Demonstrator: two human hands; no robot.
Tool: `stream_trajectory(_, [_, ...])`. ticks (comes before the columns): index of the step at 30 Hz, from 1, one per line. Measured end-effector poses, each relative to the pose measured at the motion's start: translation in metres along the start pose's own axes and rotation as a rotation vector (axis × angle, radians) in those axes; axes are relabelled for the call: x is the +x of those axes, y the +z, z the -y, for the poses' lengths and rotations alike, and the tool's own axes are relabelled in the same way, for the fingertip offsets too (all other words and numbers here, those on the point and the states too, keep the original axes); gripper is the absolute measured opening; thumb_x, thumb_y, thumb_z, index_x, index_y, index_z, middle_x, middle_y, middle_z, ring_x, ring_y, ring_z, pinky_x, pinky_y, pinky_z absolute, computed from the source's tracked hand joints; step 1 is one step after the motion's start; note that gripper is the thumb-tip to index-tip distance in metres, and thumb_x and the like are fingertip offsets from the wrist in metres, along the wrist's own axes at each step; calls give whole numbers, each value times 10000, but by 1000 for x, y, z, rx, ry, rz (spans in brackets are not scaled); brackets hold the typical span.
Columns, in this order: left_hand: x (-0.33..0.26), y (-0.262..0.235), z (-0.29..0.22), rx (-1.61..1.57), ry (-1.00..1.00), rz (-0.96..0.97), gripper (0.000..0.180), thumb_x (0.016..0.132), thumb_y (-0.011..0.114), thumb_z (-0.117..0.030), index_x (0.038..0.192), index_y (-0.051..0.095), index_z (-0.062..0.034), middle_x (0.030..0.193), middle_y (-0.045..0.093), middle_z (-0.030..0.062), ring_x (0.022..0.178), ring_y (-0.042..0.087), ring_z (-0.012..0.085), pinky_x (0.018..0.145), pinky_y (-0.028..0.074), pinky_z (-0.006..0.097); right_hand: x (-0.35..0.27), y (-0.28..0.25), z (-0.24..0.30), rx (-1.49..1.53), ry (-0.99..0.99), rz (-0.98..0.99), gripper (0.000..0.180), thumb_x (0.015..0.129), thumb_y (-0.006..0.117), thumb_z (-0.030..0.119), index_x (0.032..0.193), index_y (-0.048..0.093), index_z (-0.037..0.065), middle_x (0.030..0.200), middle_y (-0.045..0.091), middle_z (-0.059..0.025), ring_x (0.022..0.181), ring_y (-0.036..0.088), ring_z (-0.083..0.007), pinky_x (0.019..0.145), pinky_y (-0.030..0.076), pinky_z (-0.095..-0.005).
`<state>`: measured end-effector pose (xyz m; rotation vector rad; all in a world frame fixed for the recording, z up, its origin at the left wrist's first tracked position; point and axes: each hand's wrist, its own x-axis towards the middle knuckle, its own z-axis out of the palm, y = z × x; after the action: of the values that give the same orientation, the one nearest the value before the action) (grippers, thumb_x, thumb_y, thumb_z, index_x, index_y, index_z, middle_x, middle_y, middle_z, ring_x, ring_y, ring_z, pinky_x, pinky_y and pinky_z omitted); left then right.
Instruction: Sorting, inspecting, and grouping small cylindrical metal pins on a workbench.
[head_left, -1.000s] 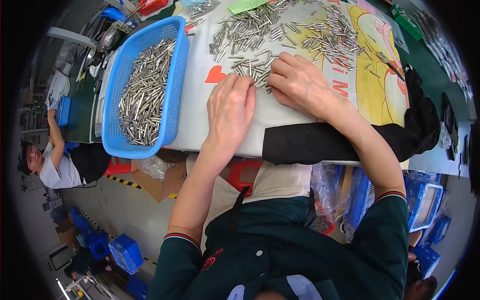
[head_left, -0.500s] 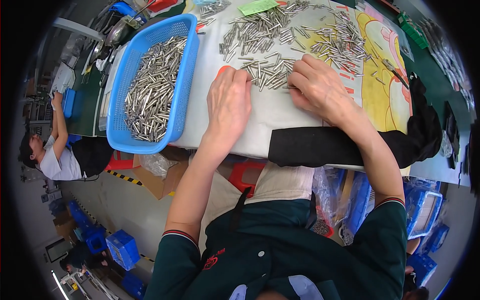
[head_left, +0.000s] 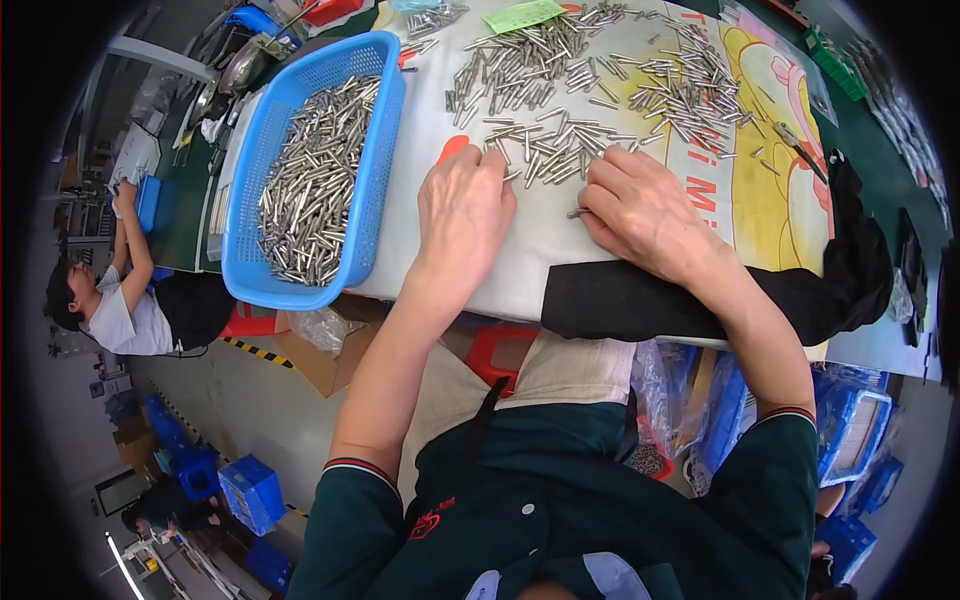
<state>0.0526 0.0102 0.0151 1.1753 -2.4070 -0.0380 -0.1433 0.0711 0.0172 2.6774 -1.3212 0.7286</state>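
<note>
My left hand [head_left: 462, 212] rests on the cloth-covered table with its fingers curled closed, at the near left edge of a small pile of silvery metal pins [head_left: 562, 150]. Whatever its fingertips hold is hidden under the hand. To the right, my right hand [head_left: 645, 210] is closed too, knuckles up, beside the same pile. The end of one metal pin [head_left: 576, 212] sticks out from under its thumb and fingers. Farther off lie two larger heaps of similar pins, one in the middle [head_left: 520, 65] and one to the right [head_left: 690, 85].
A blue plastic basket [head_left: 388, 150] full of pins stands at my left. A green paper slip [head_left: 523, 15] lies beyond the heaps. Pliers [head_left: 798, 150] are at the right. Black cloth [head_left: 620, 303] lies along the near edge. A co-worker [head_left: 130, 290] works at far left.
My right hand has drawn slightly toward me, away from the near pile, and a pin end now shows by its thumb. My left hand stays nearly in place. The whole view has shifted slightly.
</note>
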Motion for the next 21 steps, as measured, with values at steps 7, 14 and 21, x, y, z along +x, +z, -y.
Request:
stream_trajectory(7, [-16,-10,0,-21,71,58,79,654,603,33,721,561,23,738,518,144,689,573,300,601,478,401,1,-3,5,-66,-18,41,89,665,599,90,667,522,47,748,511,-68,804,519,-215,672,425,-318])
stream_trajectory(14, [-14,-9,9,39,112,-4,74,664,606,29,704,547,12,724,528,134,704,578,284,601,486,383,6,-1,10,-215,-23,108,49,655,572,90,654,543,51,740,526,-62,819,526,-200,669,424,-306])
stream_trajectory(21, [6,2,33,63,175,-39,85,748,601,3,815,550,-5,772,548,130,745,565,311,648,454,405,12,-7,15,-176,8,132,51,678,572,88,663,555,43,746,531,-66,840,525,-205,677,427,-319])
